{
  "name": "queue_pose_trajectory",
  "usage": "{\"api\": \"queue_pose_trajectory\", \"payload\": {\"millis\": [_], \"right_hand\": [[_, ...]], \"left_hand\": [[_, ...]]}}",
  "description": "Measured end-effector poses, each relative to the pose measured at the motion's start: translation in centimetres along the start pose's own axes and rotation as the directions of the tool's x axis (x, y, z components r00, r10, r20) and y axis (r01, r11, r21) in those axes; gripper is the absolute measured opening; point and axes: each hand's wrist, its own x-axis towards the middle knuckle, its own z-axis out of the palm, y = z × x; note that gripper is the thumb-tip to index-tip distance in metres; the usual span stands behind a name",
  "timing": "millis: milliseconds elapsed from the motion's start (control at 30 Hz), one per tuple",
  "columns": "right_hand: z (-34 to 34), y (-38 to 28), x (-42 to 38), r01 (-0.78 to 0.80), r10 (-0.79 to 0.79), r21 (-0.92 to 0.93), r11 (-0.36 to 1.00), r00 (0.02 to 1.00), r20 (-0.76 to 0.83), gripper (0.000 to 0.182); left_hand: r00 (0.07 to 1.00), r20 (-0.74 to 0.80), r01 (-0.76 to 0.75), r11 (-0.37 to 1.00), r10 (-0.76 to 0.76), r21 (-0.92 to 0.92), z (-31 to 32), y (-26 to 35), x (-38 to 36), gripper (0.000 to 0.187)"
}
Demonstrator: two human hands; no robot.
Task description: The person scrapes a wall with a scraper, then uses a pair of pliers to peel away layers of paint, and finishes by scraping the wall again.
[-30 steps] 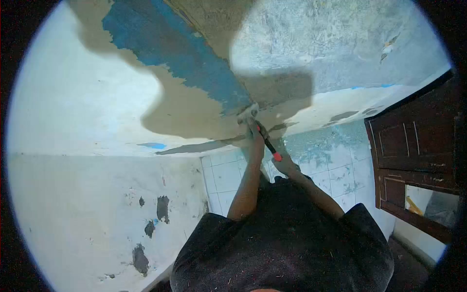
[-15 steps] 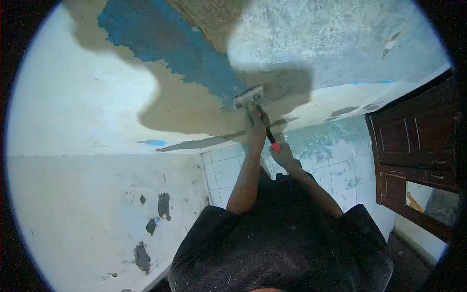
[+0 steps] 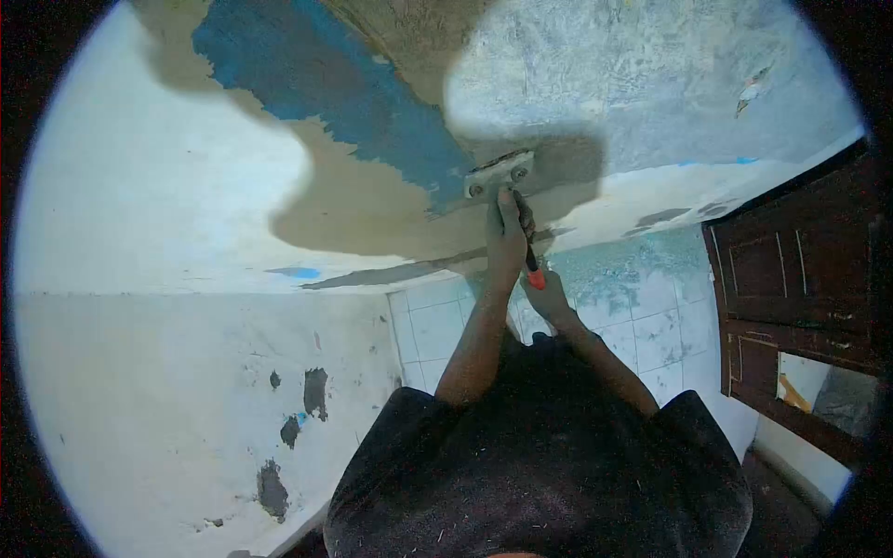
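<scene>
A wall scraper point(image 3: 499, 174) with a wide pale head and two round fasteners lies against the wall, tilted up to the right. Its black handle ends in red. My left hand point(image 3: 505, 234) is closed round the upper handle, just below the head. Lower down, my right hand point(image 3: 549, 296) is closed at the red end; its fingers are partly hidden. Beside the head's left end is a patch of exposed blue paint point(image 3: 326, 93) with ragged edges, bordered by cream coating point(image 3: 363, 205).
Grey, scraped-looking wall point(image 3: 595, 74) spreads to the upper right. A dark wooden cabinet point(image 3: 791, 270) stands at the right. The tiled floor point(image 3: 614, 325) has pale dust and debris on it. The left wall point(image 3: 186, 391) shows several grey bare spots.
The scraper head has moved right and slightly up along the wall, and its right end is turned upward. Both my hands have shifted right with it.
</scene>
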Motion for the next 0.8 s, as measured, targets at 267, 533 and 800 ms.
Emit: {"api": "queue_pose_trajectory", "payload": {"millis": [267, 533, 800], "right_hand": [[-6.0, -6.6, -4.2, -0.148, 0.161, -0.154, 0.977, 0.984, 0.072, 0.033], [-13.8, -13.6, -7.2, 0.058, -0.047, -0.078, 0.995, 0.99, 0.132, 0.037], [-16.7, -19.9, -8.0, 0.069, -0.062, -0.102, 0.992, 0.996, 0.067, 0.032]], "left_hand": [[0.997, 0.032, 0.076, 0.977, -0.071, -0.201, 2.7, 2.1, -2.1, 0.045], [0.989, 0.091, 0.145, 0.863, -0.115, -0.484, 5.8, 5.1, -3.2, 0.048], [0.988, 0.116, 0.154, 0.736, -0.104, -0.659, 6.6, 7.0, -3.3, 0.051]]}}
